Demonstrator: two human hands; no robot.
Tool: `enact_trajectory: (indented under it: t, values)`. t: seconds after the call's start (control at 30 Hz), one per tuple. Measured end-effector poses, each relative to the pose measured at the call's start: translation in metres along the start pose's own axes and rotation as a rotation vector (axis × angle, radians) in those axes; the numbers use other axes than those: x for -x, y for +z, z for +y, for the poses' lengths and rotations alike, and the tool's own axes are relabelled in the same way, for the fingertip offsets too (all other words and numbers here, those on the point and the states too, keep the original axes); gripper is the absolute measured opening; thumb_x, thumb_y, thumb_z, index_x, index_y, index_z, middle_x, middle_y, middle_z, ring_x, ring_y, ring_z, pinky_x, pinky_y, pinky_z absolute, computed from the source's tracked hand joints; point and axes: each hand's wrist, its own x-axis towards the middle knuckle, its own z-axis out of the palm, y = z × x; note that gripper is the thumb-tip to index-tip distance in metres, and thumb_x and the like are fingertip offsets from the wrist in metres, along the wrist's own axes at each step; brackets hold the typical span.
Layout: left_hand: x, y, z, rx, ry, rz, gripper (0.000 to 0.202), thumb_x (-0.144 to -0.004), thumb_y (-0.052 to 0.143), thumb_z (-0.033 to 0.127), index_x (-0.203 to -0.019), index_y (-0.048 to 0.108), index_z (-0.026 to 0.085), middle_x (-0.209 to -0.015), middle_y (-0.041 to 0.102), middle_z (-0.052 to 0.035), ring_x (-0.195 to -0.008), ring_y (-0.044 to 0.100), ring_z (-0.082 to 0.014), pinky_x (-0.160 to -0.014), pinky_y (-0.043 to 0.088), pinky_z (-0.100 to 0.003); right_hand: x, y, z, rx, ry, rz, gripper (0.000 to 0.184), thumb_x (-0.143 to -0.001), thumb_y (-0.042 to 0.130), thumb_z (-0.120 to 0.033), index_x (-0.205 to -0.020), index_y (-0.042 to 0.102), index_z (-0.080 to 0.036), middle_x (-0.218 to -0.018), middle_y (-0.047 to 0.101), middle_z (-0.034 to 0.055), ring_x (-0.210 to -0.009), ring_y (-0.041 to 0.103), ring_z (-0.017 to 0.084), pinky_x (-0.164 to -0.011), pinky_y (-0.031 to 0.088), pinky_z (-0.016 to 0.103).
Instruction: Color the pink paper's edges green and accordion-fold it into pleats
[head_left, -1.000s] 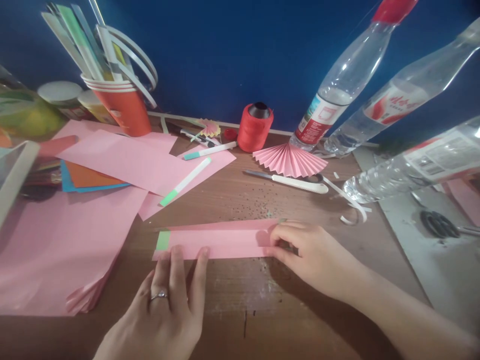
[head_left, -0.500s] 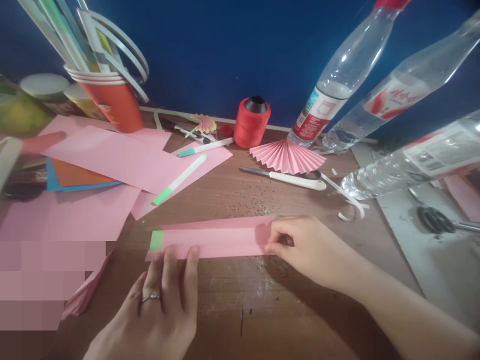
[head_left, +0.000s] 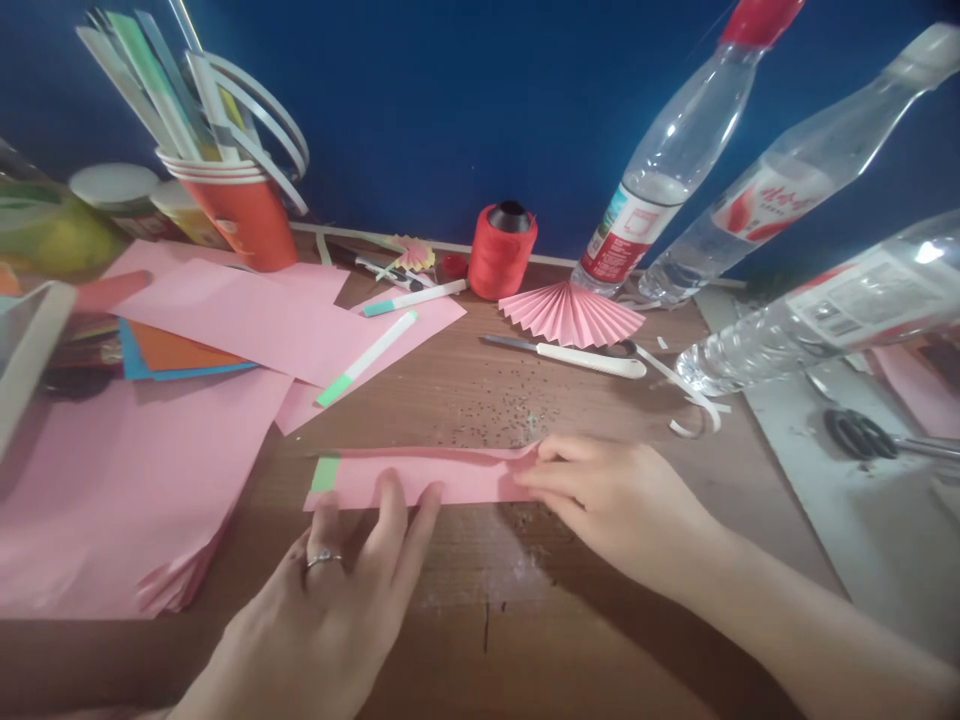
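A strip of pink paper (head_left: 450, 482) lies lengthwise on the wooden table, its upper long edge bending up toward the right end. Green tape or paper (head_left: 325, 473) marks its left end. My left hand (head_left: 345, 590), with a ring on one finger, rests its spread fingertips on the strip's lower edge. At the right end, my right hand (head_left: 622, 500) pinches the paper between thumb and fingers. Beyond the strip sits a pleated pink paper fan (head_left: 571, 314), with a white-handled knife (head_left: 589, 359) just in front of it.
Pink sheets (head_left: 135, 470) are stacked at left, with a green-tipped white pen (head_left: 367, 358) on top. Behind stand a red paper cup (head_left: 247, 215) of strips, a red thread spool (head_left: 504, 250) and a plastic bottle (head_left: 660, 170). Scissors (head_left: 859, 432) lie at right.
My left hand has slid right along the strip, its fingers spread wider. My right hand's fingers have shifted at the right end, and the strip's upper edge there now curls up.
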Motion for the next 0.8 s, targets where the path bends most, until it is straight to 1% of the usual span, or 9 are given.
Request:
enact_trajectory:
  t: [0.1,0.17,0.23,0.3,0.4,0.47,0.6,0.67,0.8]
  values:
    - [-0.001,-0.003,-0.002,-0.009,0.023,-0.031,0.066,-0.067,0.053,0.005,-0.133,0.046,0.014,-0.13,0.05,-0.0215,-0.093,0.063,-0.0428,-0.059,0.056,-0.039,0.006,0.002,-0.007,0.185,-0.008,0.068,0.02,-0.085,0.053,-0.018,-0.077,0.07,-0.025,-0.068,0.062,-0.0019,-0.057,0.055,0.012,-0.047,0.026,0.026]
    - [-0.004,-0.006,-0.002,-0.005,0.029,-0.08,0.069,-0.069,0.054,0.007,-0.135,0.043,0.018,-0.128,0.052,-0.0198,-0.094,0.063,-0.0418,-0.063,0.056,-0.04,0.008,0.003,-0.013,0.255,-0.027,0.105,0.018,-0.083,0.054,-0.016,-0.079,0.069,-0.024,-0.064,0.061,-0.0025,-0.052,0.052,0.012,-0.045,0.023,0.029]
    - [-0.006,-0.008,-0.002,0.006,0.026,-0.111,0.07,-0.07,0.054,0.008,-0.137,0.041,0.02,-0.127,0.053,-0.0189,-0.093,0.064,-0.0402,-0.065,0.056,-0.041,0.009,0.006,-0.019,0.261,-0.072,0.142,0.019,-0.084,0.053,-0.014,-0.086,0.069,-0.023,-0.067,0.062,-0.0021,-0.054,0.053,0.013,-0.046,0.025,0.029]
    - [-0.008,-0.007,-0.001,0.023,0.004,-0.114,0.072,-0.069,0.054,0.007,-0.138,0.04,0.02,-0.125,0.054,-0.0191,-0.09,0.065,-0.039,-0.064,0.056,-0.041,0.008,0.011,-0.023,0.235,-0.13,0.179,0.02,-0.086,0.051,-0.012,-0.091,0.069,-0.021,-0.074,0.065,-0.0008,-0.063,0.055,0.014,-0.051,0.029,0.029]
    - [-0.011,-0.005,0.001,0.038,-0.038,-0.111,0.076,-0.067,0.053,0.004,-0.139,0.037,0.02,-0.121,0.057,-0.0184,-0.087,0.065,-0.038,-0.057,0.054,-0.036,0.003,0.022,-0.025,0.181,-0.165,0.226,0.019,-0.089,0.05,-0.015,-0.093,0.068,-0.02,-0.081,0.066,0.0003,-0.072,0.055,0.016,-0.059,0.034,0.028]
    - [-0.012,-0.005,0.001,0.037,-0.049,-0.103,0.075,-0.068,0.052,0.004,-0.139,0.038,0.022,-0.119,0.059,-0.0169,-0.086,0.066,-0.0366,-0.054,0.053,-0.035,-0.004,0.028,-0.024,0.106,-0.156,0.251,0.017,-0.09,0.052,-0.017,-0.089,0.068,-0.02,-0.079,0.066,0.0001,-0.073,0.053,0.016,-0.063,0.035,0.028]
    - [-0.011,-0.004,-0.001,-0.003,-0.031,-0.05,0.067,-0.071,0.05,0.005,-0.135,0.044,0.023,-0.116,0.061,-0.0152,-0.083,0.067,-0.0347,-0.051,0.052,-0.033,-0.017,0.029,-0.018,-0.069,-0.131,0.199,0.018,-0.083,0.064,-0.022,-0.066,0.064,-0.017,-0.071,0.063,0.0002,-0.071,0.049,0.015,-0.067,0.036,0.026]
    - [-0.01,-0.004,-0.001,-0.03,-0.025,-0.033,0.064,-0.071,0.051,0.005,-0.133,0.047,0.022,-0.116,0.062,-0.0148,-0.083,0.067,-0.035,-0.052,0.053,-0.033,-0.02,0.025,-0.014,-0.112,-0.113,0.152,0.018,-0.078,0.07,-0.021,-0.063,0.062,-0.016,-0.068,0.062,-0.0005,-0.071,0.047,0.015,-0.067,0.035,0.026]
    - [-0.007,-0.001,0.0,-0.028,-0.035,-0.039,0.061,-0.069,0.052,0.002,-0.128,0.053,0.019,-0.121,0.059,-0.0158,-0.086,0.066,-0.0363,-0.052,0.055,-0.034,-0.014,0.02,-0.002,-0.138,-0.101,0.118,0.02,-0.076,0.071,-0.02,-0.061,0.06,-0.016,-0.064,0.062,-0.0008,-0.071,0.045,0.015,-0.067,0.033,0.027]
